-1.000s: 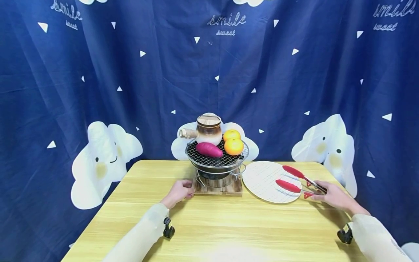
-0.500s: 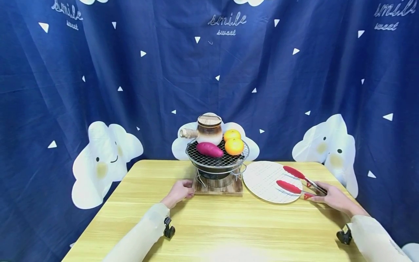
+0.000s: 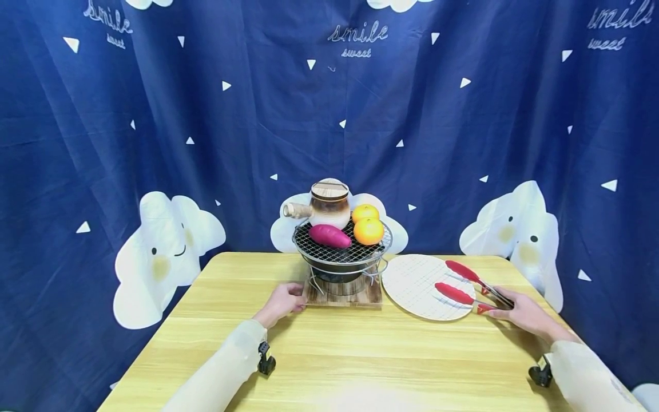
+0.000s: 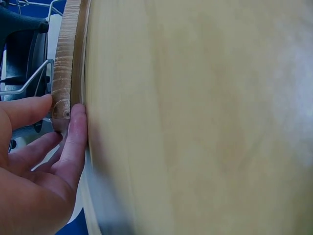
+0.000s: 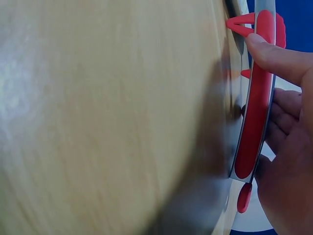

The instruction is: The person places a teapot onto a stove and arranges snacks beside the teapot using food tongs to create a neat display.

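Observation:
In the head view my left hand (image 3: 284, 302) is at the front-left corner of a square wooden board (image 3: 344, 297). Its thumb lies on the top edge of the board's corner (image 4: 62, 105) and a finger reaches along the underside, pinching it. On that board stands a small black grill (image 3: 337, 269) with a wire rack. The rack bears a purple sweet potato (image 3: 329, 236), two oranges (image 3: 368, 232) and a lidded clay pot (image 3: 330, 209). My right hand (image 3: 529, 315) holds red-tipped tongs (image 5: 256, 117) by the handles, thumb on one arm; their tips are spread apart.
A round white plate or mat with a grid pattern (image 3: 412, 286) lies right of the grill, beneath the tongs' tips. The pale wooden table (image 3: 329, 355) extends toward me. Behind it hangs a blue curtain (image 3: 288, 114) with cloud prints.

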`<state>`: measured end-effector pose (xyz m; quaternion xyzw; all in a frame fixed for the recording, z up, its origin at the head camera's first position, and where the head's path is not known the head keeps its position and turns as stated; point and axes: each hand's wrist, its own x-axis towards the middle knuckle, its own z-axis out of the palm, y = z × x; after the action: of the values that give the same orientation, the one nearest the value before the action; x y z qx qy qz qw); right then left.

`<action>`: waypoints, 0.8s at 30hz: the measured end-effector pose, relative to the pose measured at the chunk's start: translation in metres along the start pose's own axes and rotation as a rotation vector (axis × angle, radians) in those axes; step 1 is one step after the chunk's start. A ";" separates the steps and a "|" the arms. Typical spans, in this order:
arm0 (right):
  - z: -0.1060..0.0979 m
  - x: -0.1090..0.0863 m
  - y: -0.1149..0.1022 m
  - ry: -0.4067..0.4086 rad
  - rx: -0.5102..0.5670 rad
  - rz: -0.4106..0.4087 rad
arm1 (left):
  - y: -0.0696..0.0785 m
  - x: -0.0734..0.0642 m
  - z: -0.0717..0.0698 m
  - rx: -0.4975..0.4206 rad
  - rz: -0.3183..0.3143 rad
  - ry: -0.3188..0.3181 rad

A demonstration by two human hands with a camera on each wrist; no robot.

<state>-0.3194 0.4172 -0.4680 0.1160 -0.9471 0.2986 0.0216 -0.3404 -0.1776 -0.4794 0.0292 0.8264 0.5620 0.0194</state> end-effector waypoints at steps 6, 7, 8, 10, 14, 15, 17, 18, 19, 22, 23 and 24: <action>0.001 0.001 0.000 -0.008 -0.003 0.018 | -0.003 0.002 -0.002 -0.047 -0.015 -0.011; 0.002 0.002 0.001 -0.005 -0.009 0.017 | -0.004 0.002 -0.002 -0.050 -0.018 -0.011; 0.002 0.002 0.001 -0.002 -0.017 0.015 | -0.005 0.002 -0.002 -0.055 -0.023 -0.013; 0.003 0.002 0.002 0.004 -0.029 0.010 | -0.005 0.003 -0.003 -0.060 -0.028 -0.017; 0.002 0.000 0.001 0.012 -0.020 0.010 | -0.004 0.003 -0.005 -0.063 -0.043 -0.028; 0.001 0.000 0.000 0.018 -0.013 0.009 | -0.003 0.003 -0.006 -0.055 -0.039 -0.031; 0.000 -0.001 -0.003 0.032 -0.015 0.001 | -0.003 0.002 -0.009 -0.047 -0.039 -0.036; -0.002 -0.001 -0.004 0.036 -0.016 -0.003 | -0.003 0.001 -0.010 -0.042 -0.038 -0.036; -0.002 -0.001 -0.007 0.046 -0.027 -0.009 | -0.002 0.000 -0.012 -0.033 -0.034 -0.032; -0.005 0.000 -0.016 0.066 -0.068 -0.037 | -0.001 -0.004 -0.017 0.005 -0.034 -0.013; -0.005 0.001 -0.020 0.073 -0.082 -0.045 | 0.000 -0.006 -0.018 0.031 -0.029 -0.006; -0.005 0.002 -0.025 0.078 -0.097 -0.053 | 0.001 -0.007 -0.020 0.066 -0.020 0.002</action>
<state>-0.3156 0.3997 -0.4495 0.1279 -0.9555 0.2559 0.0721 -0.3345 -0.1964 -0.4710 0.0212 0.8448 0.5342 0.0231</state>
